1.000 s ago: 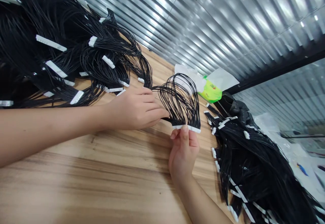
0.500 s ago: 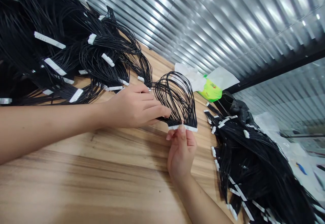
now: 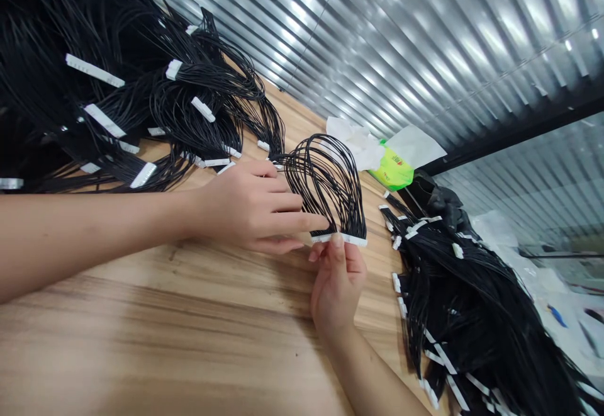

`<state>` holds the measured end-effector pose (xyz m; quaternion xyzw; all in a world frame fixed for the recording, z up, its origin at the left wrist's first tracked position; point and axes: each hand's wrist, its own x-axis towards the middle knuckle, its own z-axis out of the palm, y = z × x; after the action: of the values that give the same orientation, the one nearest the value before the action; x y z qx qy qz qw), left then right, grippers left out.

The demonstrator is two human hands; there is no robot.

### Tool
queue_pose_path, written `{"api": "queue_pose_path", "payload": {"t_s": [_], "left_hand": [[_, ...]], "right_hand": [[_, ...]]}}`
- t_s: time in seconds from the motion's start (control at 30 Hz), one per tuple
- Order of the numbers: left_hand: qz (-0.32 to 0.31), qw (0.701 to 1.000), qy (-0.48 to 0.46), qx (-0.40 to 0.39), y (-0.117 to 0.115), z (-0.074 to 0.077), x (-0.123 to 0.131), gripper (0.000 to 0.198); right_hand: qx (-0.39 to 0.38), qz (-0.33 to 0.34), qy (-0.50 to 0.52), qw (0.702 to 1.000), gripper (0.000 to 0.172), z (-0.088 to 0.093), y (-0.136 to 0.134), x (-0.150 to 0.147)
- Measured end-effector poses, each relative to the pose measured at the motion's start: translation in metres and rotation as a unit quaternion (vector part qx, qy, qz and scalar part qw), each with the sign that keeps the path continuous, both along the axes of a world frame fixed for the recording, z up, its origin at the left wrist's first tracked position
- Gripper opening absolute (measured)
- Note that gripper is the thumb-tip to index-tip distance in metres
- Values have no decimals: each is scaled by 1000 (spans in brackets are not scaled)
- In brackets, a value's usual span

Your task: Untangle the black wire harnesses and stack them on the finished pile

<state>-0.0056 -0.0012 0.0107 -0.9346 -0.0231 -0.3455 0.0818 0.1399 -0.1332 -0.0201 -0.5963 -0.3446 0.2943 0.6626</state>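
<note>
A long white connector [image 3: 355, 240] with a row of thin black wires sits pinched between the thumb and fingers of my right hand [image 3: 337, 284]. Its black wires [image 3: 353, 180] rise from it and loop back over the tabletop. My left hand [image 3: 257, 209] reaches in from the left, fingers stretched out and apart. The left index fingertip touches or lies just over the wires close to the connector; I cannot tell which. The other end of the looped wires is partly hidden behind my left hand.
A large pile of black wire harnesses [image 3: 189, 98] with white connectors covers the upper left of the wooden table [image 3: 189, 340]. Another harness pile [image 3: 481, 315] lies at the right. Behind the loop are a green tissue pack [image 3: 392, 170] and a corrugated metal wall [image 3: 302, 26].
My left hand's fingers have spread, and its index finger has moved right across the wires near the connector. My right hand keeps its pinch in the same place.
</note>
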Motion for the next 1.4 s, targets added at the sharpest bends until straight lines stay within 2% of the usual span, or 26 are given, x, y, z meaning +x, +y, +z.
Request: {"api": "queue_pose_path", "payload": {"t_s": [0.13, 0.27, 0.37, 0.5, 0.63, 0.77, 0.93, 1.07, 1.23, 1.3, 1.4], "left_hand": [[16, 999, 41, -27, 0, 3, 1, 28], [11, 1000, -1, 13, -1, 1, 3, 24], [17, 1000, -19, -15, -6, -2, 5, 25], [65, 996, 0, -61, -12, -1, 7, 25], [110, 988, 63, -88, -14, 2, 9, 28], [128, 985, 75, -84, -15, 2, 10, 26], [100, 994, 5, -33, -13, 4, 9, 26], [61, 997, -26, -41, -5, 4, 5, 26], [15, 997, -59, -40, 2, 0, 1, 26], [6, 997, -61, -41, 3, -1, 1, 30], [10, 999, -45, -29, 4, -2, 1, 26]], "right_hand": [[-9, 4, -9, 1000, 35, -1, 0, 1], [-18, 7, -15, 1000, 34, -3, 1, 2], [-21, 10, -11, 1000, 31, -3, 0, 2], [-16, 9, -14, 1000, 26, -2, 0, 0], [-17, 11, -15, 1000, 29, -1, 1, 0], [-21, 5, -17, 1000, 26, 0, 0, 0], [3, -11, -28, 1000, 24, 1, -2, -2], [38, -38, -19, 998, 17, 1, -2, -4], [52, -41, -21, 998, 19, 0, -2, -4], [53, -36, -20, 998, 20, 0, -2, -3], [58, -33, -19, 998, 22, 0, -2, -3]]}}
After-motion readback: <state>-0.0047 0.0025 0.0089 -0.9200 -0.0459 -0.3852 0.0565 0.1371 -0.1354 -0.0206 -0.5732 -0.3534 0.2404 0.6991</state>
